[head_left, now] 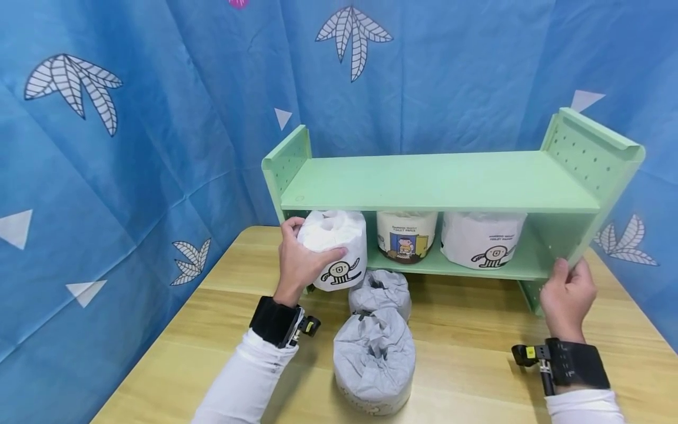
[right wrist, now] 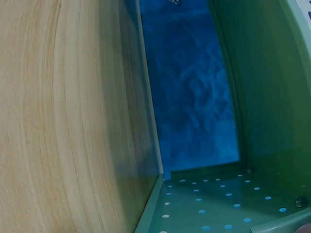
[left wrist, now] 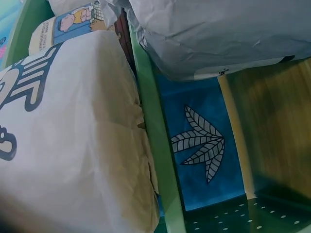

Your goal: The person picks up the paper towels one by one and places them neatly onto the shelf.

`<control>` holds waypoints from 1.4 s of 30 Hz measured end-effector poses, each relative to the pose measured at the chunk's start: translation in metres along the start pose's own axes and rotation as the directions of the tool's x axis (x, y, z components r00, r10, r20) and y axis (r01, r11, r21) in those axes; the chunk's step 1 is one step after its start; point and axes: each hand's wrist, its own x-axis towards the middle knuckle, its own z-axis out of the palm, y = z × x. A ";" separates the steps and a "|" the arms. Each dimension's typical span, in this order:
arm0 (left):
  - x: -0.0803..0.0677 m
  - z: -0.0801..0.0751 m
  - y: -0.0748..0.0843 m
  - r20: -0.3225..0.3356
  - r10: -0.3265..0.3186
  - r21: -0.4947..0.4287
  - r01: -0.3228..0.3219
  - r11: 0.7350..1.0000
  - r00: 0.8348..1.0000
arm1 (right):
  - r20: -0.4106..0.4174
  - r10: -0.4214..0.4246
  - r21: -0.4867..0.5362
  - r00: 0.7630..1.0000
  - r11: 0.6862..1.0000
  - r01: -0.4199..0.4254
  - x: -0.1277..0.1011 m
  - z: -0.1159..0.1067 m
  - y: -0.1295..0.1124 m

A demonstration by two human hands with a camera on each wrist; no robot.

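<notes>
The left hand (head_left: 299, 259) curls its fingers (head_left: 331, 254) round a white paper-wrapped toilet roll with a cartoon monster (head_left: 335, 247) at the left end of the light green wooden shelf (head_left: 439, 179). Only the left wrist view shows this roll's crinkly wrap close up. Two grey wrapped rolls (head_left: 375, 359) stand in front on the wooden surface (head_left: 466, 353), the middle roll (head_left: 406, 235) reads "TOILET PAPER", and the right hand (head_left: 568, 294) grips the shelf's right side.

my count: white paper rolls (head_left: 333, 247) 3, one in my left hand (head_left: 296, 262) | grey-wrapped rolls (head_left: 375, 359) 2 | green shelf (head_left: 439, 179) 1 | wooden table (head_left: 477, 353) 1
</notes>
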 end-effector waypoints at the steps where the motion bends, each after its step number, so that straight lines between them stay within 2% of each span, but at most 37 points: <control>1: 0.001 0.001 0.000 -0.001 -0.008 0.003 0.008 1.000 1.000 | -0.003 -0.008 -0.001 1.000 1.000 0.008 0.000 0.000 0.000; 11: 0.016 0.010 -0.005 0.000 -0.102 0.035 0.102 0.994 0.995 | -0.006 -0.012 0.006 1.000 1.000 0.012 -0.001 0.001 0.001; 17: 0.022 0.013 -0.008 0.002 -0.135 0.053 0.134 0.990 0.991 | -0.014 -0.039 0.016 0.999 0.999 0.039 -0.002 0.002 0.001; 22: 0.030 0.019 -0.010 0.010 -0.119 0.045 0.118 0.992 0.993 | 0.000 -0.021 0.009 1.000 1.000 0.021 -0.002 0.001 0.001; 29: 0.040 0.027 -0.014 0.016 -0.047 0.009 0.047 0.999 0.999 | -0.016 -0.023 0.007 1.000 1.000 0.023 -0.002 -0.001 0.002; 36: 0.046 0.030 -0.015 0.031 -0.069 0.044 0.067 0.997 0.997 | -0.033 -0.046 0.005 0.998 0.999 0.046 -0.003 -0.001 0.002; 42: 0.051 0.030 -0.016 0.045 -0.016 0.019 0.015 1.000 0.999 | -0.033 -0.045 0.010 0.998 0.999 0.045 -0.002 0.000 0.001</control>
